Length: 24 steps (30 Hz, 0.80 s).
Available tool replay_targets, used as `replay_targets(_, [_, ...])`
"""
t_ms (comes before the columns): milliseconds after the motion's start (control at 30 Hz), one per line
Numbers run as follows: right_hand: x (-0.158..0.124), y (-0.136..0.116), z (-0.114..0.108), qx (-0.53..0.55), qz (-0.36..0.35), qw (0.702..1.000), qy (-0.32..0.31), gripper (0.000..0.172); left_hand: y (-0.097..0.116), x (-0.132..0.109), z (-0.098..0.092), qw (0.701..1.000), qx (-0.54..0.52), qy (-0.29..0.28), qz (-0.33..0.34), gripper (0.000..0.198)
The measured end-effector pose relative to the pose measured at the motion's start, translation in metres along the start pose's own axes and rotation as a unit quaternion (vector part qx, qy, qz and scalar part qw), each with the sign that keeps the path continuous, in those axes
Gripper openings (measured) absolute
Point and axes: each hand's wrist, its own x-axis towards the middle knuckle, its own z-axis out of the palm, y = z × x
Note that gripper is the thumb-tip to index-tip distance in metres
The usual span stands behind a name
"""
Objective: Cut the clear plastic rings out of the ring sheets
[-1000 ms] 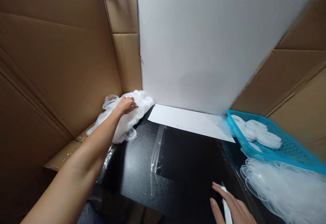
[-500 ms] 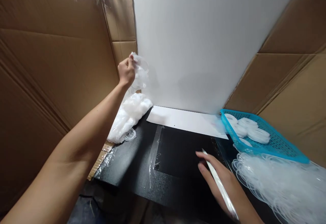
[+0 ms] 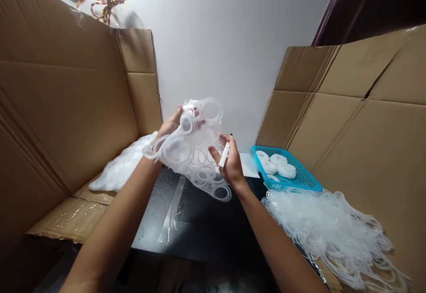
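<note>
My left hand (image 3: pixel 171 123) holds up a floppy cluster of translucent white rings (image 3: pixel 178 150) in large and small sizes, above the black table (image 3: pixel 209 231). Some of its fingers show through the rings, and part of the cluster drapes over the wrist. Close by on the right, my right hand (image 3: pixel 235 164) grips a slim white pen-like tool (image 3: pixel 224 156) with a dark tip. Its fingers are at the right edge of the cluster; whether they touch it I cannot tell.
A blue basket (image 3: pixel 308 178) with several white ring bundles (image 3: pixel 286 170) stands at the right. In front of it spreads a heap of clear rings (image 3: pixel 326 226). A plastic-covered white pile (image 3: pixel 124 162) lies at the left. Cardboard walls (image 3: pixel 66 115) flank both sides.
My left hand has brought the ring cluster toward the middle, where it now hangs spread out. My right hand has risen from the table to meet it, still holding the tool. The view has tilted upward.
</note>
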Motion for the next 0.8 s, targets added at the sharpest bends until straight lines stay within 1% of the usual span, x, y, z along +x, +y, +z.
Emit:
replay_targets(67, [-0.008, -0.001, -0.008, -0.012, -0.002, 1.0, 0.009, 0.046, -0.018, -0.014, 0.001, 0.998, -0.039, -0.021, -0.035, 0.044])
replay_targets(100, [-0.009, 0.0, -0.013, -0.013, 0.003, 1.0, 0.015, 0.041, -0.028, -0.019, 0.001, 0.997, -0.059, -0.017, -0.04, 0.044])
replay_targets(167, [-0.008, 0.001, -0.023, -0.002, 0.014, 1.0, 0.024, 0.035, -0.047, -0.026, -0.004, 0.995, -0.085, 0.01, -0.044, 0.045])
replay_targets(233, [0.0, 0.002, -0.034, 0.003, 0.015, 1.0, 0.007, 0.034, -0.065, -0.028, -0.011, 0.995, -0.084, 0.033, -0.052, 0.048])
replay_targets(300, [0.011, 0.003, -0.043, -0.01, 0.004, 1.0, -0.028, 0.033, -0.077, -0.028, -0.021, 0.994, -0.077, 0.038, -0.063, 0.048])
replay_targets(367, [0.024, 0.002, -0.049, -0.036, -0.016, 0.998, -0.055, 0.032, -0.082, -0.029, -0.031, 0.995, -0.066, 0.029, -0.072, 0.04])
replay_targets(433, [0.035, -0.001, -0.051, -0.062, -0.033, 0.996, -0.056, 0.031, -0.081, -0.032, -0.04, 0.996, -0.049, 0.017, -0.075, 0.031])
replay_targets(500, [0.042, -0.005, -0.05, -0.07, -0.035, 0.995, -0.054, 0.031, -0.079, -0.038, -0.044, 0.997, -0.025, 0.005, -0.074, 0.028])
replay_targets(600, [0.045, -0.007, -0.046, -0.067, -0.025, 0.995, -0.069, 0.031, -0.082, -0.046, -0.04, 0.996, 0.029, -0.016, -0.081, 0.033])
replay_targets(667, [0.044, -0.006, -0.045, -0.074, -0.028, 0.994, -0.077, 0.03, -0.088, -0.049, -0.035, 0.995, 0.068, -0.018, -0.076, 0.04])
replay_targets(733, [0.045, -0.001, -0.046, -0.085, -0.038, 0.993, -0.068, 0.029, -0.093, -0.044, -0.032, 0.994, 0.099, 0.002, -0.05, 0.048])
replay_targets(800, [0.047, 0.008, -0.049, -0.095, -0.044, 0.993, -0.058, 0.026, -0.096, -0.032, -0.028, 0.991, 0.126, 0.033, -0.012, 0.055])
